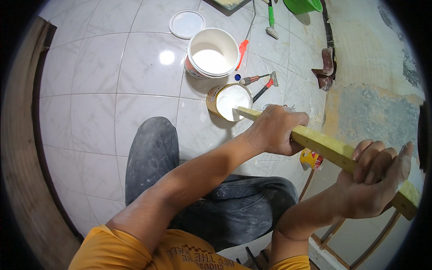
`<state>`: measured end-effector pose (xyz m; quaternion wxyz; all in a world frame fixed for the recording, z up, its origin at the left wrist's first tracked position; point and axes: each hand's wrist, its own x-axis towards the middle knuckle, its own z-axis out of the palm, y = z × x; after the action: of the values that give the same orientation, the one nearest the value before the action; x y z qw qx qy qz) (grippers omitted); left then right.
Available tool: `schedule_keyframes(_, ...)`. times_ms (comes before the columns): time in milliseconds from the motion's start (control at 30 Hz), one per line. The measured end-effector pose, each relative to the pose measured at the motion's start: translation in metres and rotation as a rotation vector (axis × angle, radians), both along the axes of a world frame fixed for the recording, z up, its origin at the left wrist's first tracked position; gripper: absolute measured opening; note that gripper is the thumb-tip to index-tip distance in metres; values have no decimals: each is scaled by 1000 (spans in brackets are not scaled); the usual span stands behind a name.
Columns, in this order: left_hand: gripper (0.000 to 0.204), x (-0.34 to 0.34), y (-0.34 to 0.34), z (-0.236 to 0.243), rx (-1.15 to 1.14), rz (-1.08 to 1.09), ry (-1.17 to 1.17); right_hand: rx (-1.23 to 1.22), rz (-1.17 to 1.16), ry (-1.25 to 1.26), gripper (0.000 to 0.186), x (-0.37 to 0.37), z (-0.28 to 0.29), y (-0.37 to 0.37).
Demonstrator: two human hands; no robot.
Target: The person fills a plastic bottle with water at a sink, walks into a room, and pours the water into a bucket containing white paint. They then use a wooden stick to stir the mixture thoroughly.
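Note:
A long yellowish wooden stick (327, 146) slants from the upper left down toward the right edge of the view. My left hand (280, 130) is closed round it near its narrower end. Further along, my right hand (371, 182) has its fingers wrapped over the stick, with the thumb pointing up. The stick's far tip meets the white paint or paste (231, 100) in a round tan tin (213, 100); how deep it goes is hidden. Behind the tin stands a larger white bucket (213, 49), with white material at its bottom.
A white lid (187, 24) lies beyond the bucket. Right of the tin are a red-and-black scraper (265, 87), an orange-handled tool (242, 50) and a green-handled scraper (271, 18). Brown sandpaper strips (325, 69) touch the patchy wall (373, 108). A yellow can (310, 157) sits below the stick.

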<state>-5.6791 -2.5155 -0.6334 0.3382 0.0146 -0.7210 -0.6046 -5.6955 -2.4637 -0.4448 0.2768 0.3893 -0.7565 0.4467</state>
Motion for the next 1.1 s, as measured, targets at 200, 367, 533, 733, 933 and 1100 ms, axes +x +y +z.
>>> schedule_keyframes(200,38,19,-8,3,11,12,10,-94,334,-210,35,-2,10,9)
schedule_keyframes(367,40,8,-15,-1,-46,80,56,-42,305,-100,37,-9,4,16)
schedule_keyframes(533,36,-16,-13,-6,-27,111,112,267,236,140,43,-17,4,18)
schedule_keyframes(733,33,-20,6,0,58,59,86,166,-54,223,34,-18,-4,13)
schedule_keyframes(933,36,8,3,8,-4,-22,-74,70,225,-20,32,-21,11,29)
schedule_keyframes(1100,33,5,-14,5,-95,31,-27,202,172,121,43,-23,7,37)
